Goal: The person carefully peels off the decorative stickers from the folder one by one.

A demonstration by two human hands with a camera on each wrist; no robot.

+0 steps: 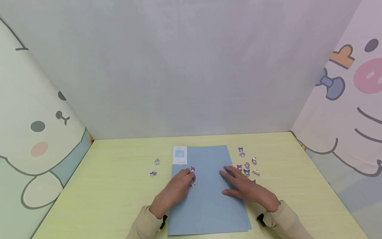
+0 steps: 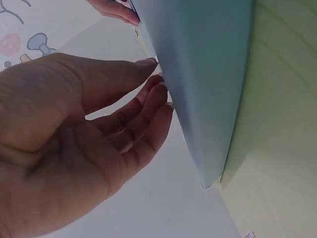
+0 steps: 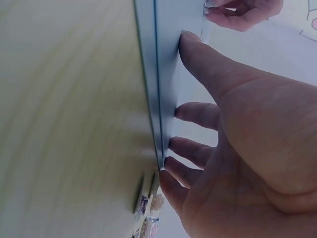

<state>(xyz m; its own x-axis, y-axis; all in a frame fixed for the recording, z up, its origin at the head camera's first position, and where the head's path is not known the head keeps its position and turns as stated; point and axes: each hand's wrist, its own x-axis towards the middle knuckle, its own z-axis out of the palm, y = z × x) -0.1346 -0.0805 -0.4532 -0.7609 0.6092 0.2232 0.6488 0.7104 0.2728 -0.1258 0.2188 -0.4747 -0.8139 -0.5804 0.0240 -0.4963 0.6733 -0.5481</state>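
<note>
A blue folder (image 1: 209, 212) lies flat on the table. My left hand (image 1: 176, 187) bends over its left half, thumb and fingertips drawn together at the surface around a small flat cartoon figure (image 1: 192, 184). A pink-purple cartoon figure (image 1: 192, 169) lies just beyond those fingertips. In the left wrist view, the thumb (image 2: 114, 79) and fingers come close together against the folder, hiding most of what they pinch. Fingers spread, my right hand (image 1: 246, 187) rests on the folder's right side. The right wrist view shows its fingertips touching the folder (image 3: 171, 59) along its edge.
Several small cartoon figures (image 1: 246, 172) lie on the table right of the folder, some close to the right hand. Left of it are a few more cartoon figures (image 1: 153, 173). A white label (image 1: 180, 160) marks the folder's upper left corner. A pale wall (image 1: 191, 83) stands behind.
</note>
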